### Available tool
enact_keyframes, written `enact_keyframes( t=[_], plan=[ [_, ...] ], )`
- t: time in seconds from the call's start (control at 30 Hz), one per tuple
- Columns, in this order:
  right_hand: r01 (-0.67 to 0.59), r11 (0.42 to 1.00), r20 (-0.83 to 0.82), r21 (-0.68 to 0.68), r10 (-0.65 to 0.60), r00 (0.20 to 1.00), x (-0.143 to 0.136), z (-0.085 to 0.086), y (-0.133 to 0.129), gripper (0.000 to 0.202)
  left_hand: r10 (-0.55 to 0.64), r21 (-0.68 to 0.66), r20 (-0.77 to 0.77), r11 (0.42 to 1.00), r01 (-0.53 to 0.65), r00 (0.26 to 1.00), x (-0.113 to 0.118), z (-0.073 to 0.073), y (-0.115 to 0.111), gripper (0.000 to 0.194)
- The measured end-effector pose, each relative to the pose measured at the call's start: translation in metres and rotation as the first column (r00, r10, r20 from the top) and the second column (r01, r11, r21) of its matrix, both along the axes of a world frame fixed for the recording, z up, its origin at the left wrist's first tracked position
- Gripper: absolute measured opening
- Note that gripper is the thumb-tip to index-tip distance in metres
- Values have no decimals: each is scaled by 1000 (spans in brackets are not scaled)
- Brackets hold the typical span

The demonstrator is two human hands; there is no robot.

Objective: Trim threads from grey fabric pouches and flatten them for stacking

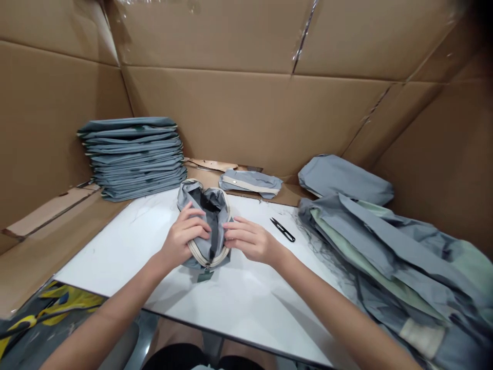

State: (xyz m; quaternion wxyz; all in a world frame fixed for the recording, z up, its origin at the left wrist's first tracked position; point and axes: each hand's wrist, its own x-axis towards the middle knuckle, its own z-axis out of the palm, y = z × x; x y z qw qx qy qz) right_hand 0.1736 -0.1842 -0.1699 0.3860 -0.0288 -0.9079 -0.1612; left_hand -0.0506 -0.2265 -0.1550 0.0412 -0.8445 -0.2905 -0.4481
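And here we have the grey zip pouch (212, 226), sitting on the white marbled table (239, 293) just in front of the person, between both hands. Its mouth gapes upward, showing a grey lining with a dark band down the middle. Cream zipper tape (198, 257) curves round the rim, the soft fabric walls creased and slightly slumped. The long axis runs away from the wearer, far end leaning left; the near end, with a dark green tab (205, 277), points back toward the body.

Left hand (185, 234): fingers bent over the left rim, a little apart, tips inside the mouth. Right hand (254, 239): fingers nearly straight, slightly spread, tips at the right rim. Both thumbs are hidden, so I can't tell whether either hand pinches the fabric. Black thread snips (283, 229) lie off to the right, near the grey fabric pile (393, 252).
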Motion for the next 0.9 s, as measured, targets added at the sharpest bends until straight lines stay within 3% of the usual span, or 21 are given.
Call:
enact_keyframes(
  t=[0.1, 0.2, 0.3, 0.37, 0.43, 0.53, 0.63, 0.7, 0.77, 0.83, 0.9],
  plan=[
    [-57, 994, -36, -94, 54, 998, -9, 1, -11, 3, -11, 14, 32, 1000, 11, 999, -11, 7, 3, 28],
    [-94, 975, -88, -200, 78, 993, -11, -1, -26, 11, -46, 57, 8, 997, 46, 999, -21, 11, 5, 32],
    [-90, 943, -20, -322, 88, 996, -1, 3, -38, 23, -46, 48, -149, 997, 54, 988, -30, 15, 3, 31],
    [-42, 906, 113, -421, 98, 989, 8, 14, -42, 27, -103, -65, -285, 994, 88, 953, -34, 20, 0, 32],
    [66, 838, 281, -542, 106, 954, 16, 29, -42, 29, -188, -246, -376, 964, 97, 908, -35, 27, -4, 31],
    [300, 664, 492, -685, 118, 862, 20, 55, -37, 29, -261, -480, -458, 877, 10, 850, -33, 38, -6, 26],
    [459, 494, 594, -738, 152, 790, 16, 71, -29, 16, -266, -535, -550, 840, -90, 792, -32, 44, 1, 20],
    [473, 405, 568, -782, 151, 809, 12, 74, -25, 18, -193, -506, -571, 848, -157, 798, -34, 46, 6, 19],
    [436, 348, 484, -830, 64, 872, 7, 73, -25, 28, 9, -427, -505, 866, -259, 863, -37, 49, 4, 22],
    [400, 347, 399, -848, -78, 914, 1, 70, -29, 33, 295, -286, -316, 876, -387, 902, -39, 50, -8, 29],
    [379, 399, 316, -835, -215, 924, -5, 67, -33, 33, 484, -149, -36, 862, -484, 874, -35, 45, -32, 49]
  ],
)
